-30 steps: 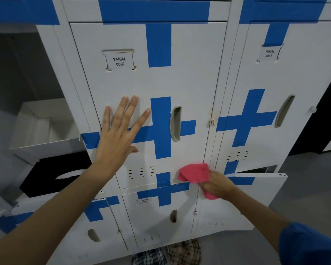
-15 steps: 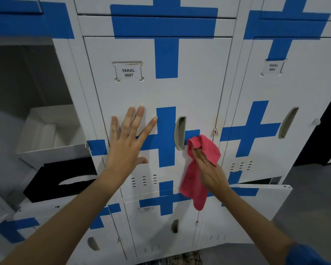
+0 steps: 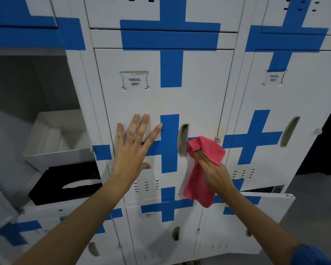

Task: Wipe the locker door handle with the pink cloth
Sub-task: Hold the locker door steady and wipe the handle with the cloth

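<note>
The white locker door (image 3: 199,88) labelled YAKAL 0007 carries blue tape crosses and a grey recessed handle (image 3: 182,139) at mid height. My left hand (image 3: 134,148) lies flat on the door left of the handle, fingers spread. My right hand (image 3: 212,169) grips the pink cloth (image 3: 201,180). The cloth's upper bunch sits just right of the handle's lower half, touching or nearly touching its edge. The rest of the cloth hangs down below my hand.
An open locker on the left holds a white tray (image 3: 52,150) and a black box (image 3: 65,182). Locker 0003 (image 3: 294,92) with its own handle (image 3: 289,131) stands on the right. A lower door (image 3: 271,197) below it hangs ajar. Grey floor lies at far right.
My right hand has lifted the pink cloth from below the door up to the handle's right side. My left hand stays flat on the door. The camera has moved closer.
</note>
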`<state>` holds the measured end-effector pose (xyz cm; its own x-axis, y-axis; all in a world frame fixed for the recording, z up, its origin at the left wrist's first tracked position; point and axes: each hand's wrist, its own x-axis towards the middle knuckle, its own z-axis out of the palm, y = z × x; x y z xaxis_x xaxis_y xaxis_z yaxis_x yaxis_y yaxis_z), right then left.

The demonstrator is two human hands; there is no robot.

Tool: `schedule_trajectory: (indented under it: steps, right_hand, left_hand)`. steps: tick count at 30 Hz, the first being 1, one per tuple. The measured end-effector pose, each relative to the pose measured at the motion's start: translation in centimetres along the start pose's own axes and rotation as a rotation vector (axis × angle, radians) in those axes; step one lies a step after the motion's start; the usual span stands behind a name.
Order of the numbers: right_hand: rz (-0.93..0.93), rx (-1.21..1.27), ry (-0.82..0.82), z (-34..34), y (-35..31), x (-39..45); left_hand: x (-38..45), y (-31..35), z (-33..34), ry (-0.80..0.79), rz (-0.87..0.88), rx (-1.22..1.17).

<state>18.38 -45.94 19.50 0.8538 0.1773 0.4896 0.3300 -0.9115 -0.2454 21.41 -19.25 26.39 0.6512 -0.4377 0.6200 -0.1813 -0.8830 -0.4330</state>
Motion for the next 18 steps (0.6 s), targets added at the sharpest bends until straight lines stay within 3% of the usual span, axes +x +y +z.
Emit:
schedule_trajectory:
  steps: [3,6,10,18]
  right_hand:
    - [0.005,0.026,0.044,-0.7,-0.9,1.2]
    - [0.039,0.134,0.208,-1.9,-2.6,3.1]
    - [-0.13,0.077,0.37,-3.2,-3.9,5.3]
    - [-0.224,-0.104,0.291,-0.8,-4.0,5.0]
  left_hand:
    - [0.1,0.0,0.1,0.005,0.0,0.006]
    - [0.1,0.0,0.2,0.006,0.0,0.002]
    - [0.1,0.1,0.3,0.013,-0.005,0.006]
    - [0.1,0.1,0.4,0.028,0.002,-0.005]
